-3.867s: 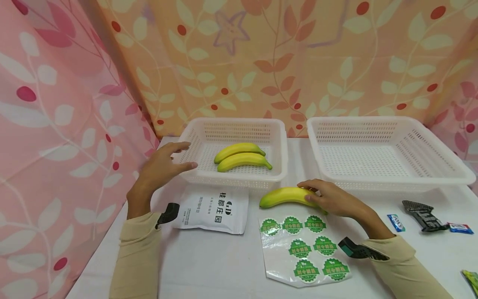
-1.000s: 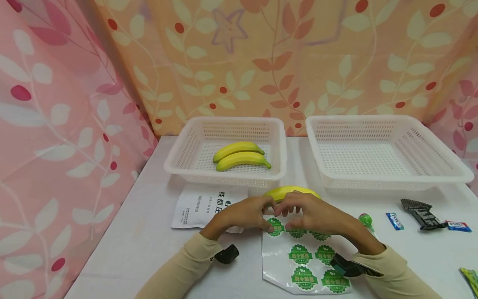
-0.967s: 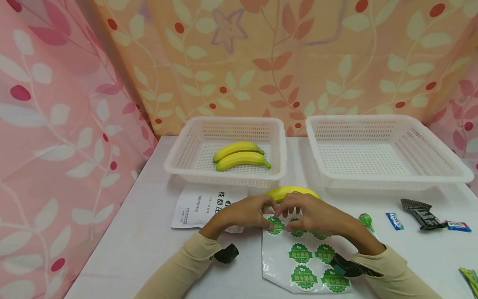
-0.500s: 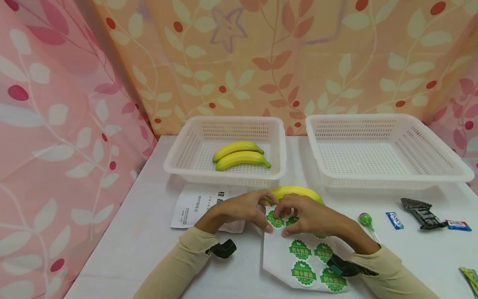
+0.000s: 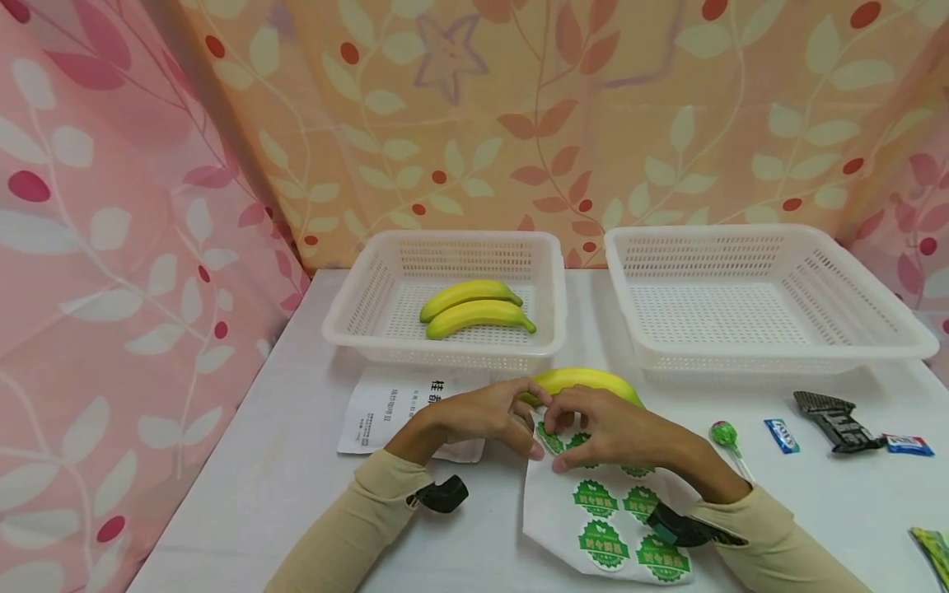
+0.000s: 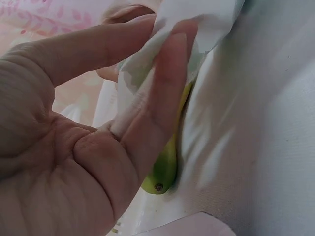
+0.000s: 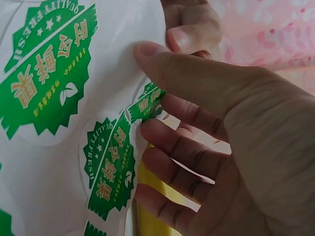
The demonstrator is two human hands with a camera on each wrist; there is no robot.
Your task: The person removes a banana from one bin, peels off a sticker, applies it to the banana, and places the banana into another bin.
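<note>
My left hand [image 5: 485, 414] pinches the top edge of the sticker sheet [image 5: 604, 515], lifted off the worktop [image 5: 267, 461] just before the banana [image 5: 586, 383]. My right hand [image 5: 619, 430] pinches 1 sticker [image 7: 147, 104]; I judge peeling slowly avoids tearing.

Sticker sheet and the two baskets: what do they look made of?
Sticker sheet: seemingly glossy white backing paper or film. It bends where both hands lift its far edge, and the green labels look like printed paper. Left basket and right basket: apparently moulded white plastic, slightly translucent, with perforated walls and floor and a smooth rolled rim.
</note>
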